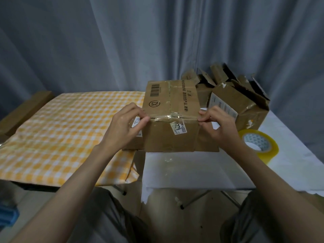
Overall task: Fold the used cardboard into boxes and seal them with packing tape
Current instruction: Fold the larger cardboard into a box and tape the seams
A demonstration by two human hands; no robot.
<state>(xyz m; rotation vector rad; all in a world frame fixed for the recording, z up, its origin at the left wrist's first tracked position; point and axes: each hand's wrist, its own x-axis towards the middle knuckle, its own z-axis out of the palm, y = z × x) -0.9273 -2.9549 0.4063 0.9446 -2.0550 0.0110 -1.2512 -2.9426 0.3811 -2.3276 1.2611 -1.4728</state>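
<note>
A brown cardboard box (171,109) with a barcode, printed text and white labels stands on the white table, its top flaps folded down and a strip of clear tape along the front top edge. My left hand (126,127) pinches the box's left front corner at the tape. At the right front corner my right hand (217,125) pinches the edge in the same way. A roll of yellowish packing tape (259,143) lies on the table just right of my right wrist.
Several open, used cardboard boxes (242,100) stand behind and to the right. A yellow checked cloth (61,130) covers the table on the left, with a flat cardboard piece (22,111) at its far left. A grey curtain hangs behind.
</note>
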